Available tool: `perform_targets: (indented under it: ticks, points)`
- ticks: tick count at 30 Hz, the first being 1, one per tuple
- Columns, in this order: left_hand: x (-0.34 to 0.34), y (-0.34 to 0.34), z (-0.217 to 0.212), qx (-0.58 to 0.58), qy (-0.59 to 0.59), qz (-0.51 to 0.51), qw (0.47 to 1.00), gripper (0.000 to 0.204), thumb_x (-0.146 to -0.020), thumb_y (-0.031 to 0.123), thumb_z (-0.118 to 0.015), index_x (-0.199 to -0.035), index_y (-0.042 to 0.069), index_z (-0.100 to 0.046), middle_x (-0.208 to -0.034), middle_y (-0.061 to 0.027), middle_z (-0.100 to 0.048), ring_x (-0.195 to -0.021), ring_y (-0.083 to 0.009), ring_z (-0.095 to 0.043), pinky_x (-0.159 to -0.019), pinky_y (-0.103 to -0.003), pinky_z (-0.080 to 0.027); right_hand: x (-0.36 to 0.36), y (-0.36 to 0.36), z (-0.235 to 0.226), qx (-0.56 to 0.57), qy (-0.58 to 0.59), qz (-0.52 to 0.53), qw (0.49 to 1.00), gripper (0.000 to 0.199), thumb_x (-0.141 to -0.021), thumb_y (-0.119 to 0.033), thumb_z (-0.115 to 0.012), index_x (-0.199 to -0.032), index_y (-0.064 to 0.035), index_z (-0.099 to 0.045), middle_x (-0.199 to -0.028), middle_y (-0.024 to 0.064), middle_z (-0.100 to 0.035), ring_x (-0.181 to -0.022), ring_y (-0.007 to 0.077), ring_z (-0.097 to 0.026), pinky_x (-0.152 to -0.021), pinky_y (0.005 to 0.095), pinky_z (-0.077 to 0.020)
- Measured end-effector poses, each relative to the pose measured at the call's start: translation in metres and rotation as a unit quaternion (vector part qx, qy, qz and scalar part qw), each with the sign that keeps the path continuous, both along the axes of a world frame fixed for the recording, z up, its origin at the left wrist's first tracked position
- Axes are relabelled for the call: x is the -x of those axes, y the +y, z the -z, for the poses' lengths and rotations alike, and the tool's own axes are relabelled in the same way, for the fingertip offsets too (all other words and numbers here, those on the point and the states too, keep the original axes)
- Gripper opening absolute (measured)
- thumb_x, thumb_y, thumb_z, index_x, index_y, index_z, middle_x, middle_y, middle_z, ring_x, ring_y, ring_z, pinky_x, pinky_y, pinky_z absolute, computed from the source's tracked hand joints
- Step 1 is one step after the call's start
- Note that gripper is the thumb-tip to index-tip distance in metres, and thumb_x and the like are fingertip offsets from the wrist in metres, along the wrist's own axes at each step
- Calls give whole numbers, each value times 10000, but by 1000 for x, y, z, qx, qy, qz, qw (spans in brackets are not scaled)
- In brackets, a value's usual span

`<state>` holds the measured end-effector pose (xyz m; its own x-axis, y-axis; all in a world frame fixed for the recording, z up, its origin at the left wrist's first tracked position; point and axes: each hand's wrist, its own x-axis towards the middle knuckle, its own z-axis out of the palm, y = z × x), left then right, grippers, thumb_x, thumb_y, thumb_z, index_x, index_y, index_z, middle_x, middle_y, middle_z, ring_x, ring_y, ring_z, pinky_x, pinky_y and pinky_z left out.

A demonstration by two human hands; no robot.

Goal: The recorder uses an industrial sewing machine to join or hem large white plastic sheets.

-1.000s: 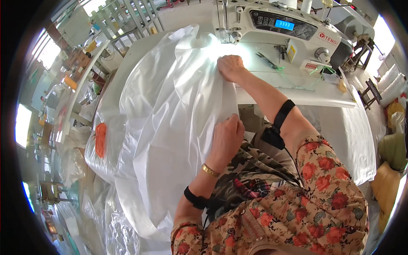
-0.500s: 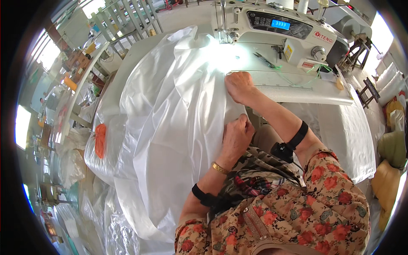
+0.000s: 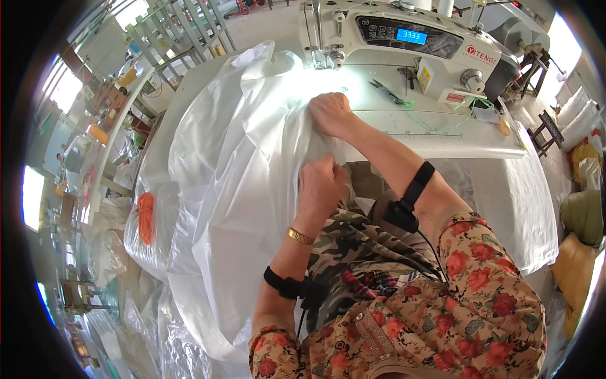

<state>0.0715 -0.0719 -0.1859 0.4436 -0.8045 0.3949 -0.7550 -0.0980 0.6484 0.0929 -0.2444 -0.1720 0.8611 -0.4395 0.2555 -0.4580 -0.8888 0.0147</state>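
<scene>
A large sheet of shiny white fabric [image 3: 230, 170] hangs in folds over the left part of the sewing table. Its far end lies close to the needle area of a white sewing machine [image 3: 385, 47], under a bright lamp. My right hand [image 3: 329, 115] grips the fabric's right edge just in front of the machine head, fingers curled. Nearer to me, my left hand [image 3: 320, 184] is closed on the same edge, its fingertips partly hidden. Right of the needle area, thread snips [image 3: 386, 92] lie on the machine bed.
An orange bundle [image 3: 146, 218] rests on clear plastic wrapping at the left. Green thread [image 3: 442, 129] trails over the machine bed. White fabric [image 3: 514, 205] hangs at the table's right side. Metal racks [image 3: 183, 38] stand at the far left, a dark stool [image 3: 548, 134] at the right.
Both hands have shifted left, taking the fabric's right edge with them. The right hand is also slightly farther from me. The whole view has moved a little.
</scene>
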Motion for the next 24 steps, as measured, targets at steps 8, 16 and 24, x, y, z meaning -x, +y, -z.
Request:
perform_targets:
  ticks: [8,16,24]
  points:
    - [18,-9,14,43,-42,-89,994,179,-814,115,-587,-711,-24,-539,-662,-221,-591,-625,-404,-581,-564,-440,-438,12,8,-9,-85,-18,53,995,145,-699,-16,-638,-829,-28,-701,-881,168,-702,-863,306,-695,-706,381,-547]
    - [22,-15,14,95,199,3,975,167,-857,89,-610,-802,-64,-568,-668,-211,-602,-559,-315,-556,-566,-373,-439,48,15,-1,-230,-125,145,954,193,-842,-176,-587,-875,-6,-673,-906,215,-680,-909,362,-663,-784,448,-517]
    - [16,-14,28,137,242,15,960,183,-879,111,-614,-798,-52,-602,-605,-7,-540,-549,-66,-425,-507,-266,-366,60,-3,-2,-388,-202,94,894,298,-922,-214,-527,-838,42,-656,-702,180,-644,-628,269,-638,-591,388,-514]
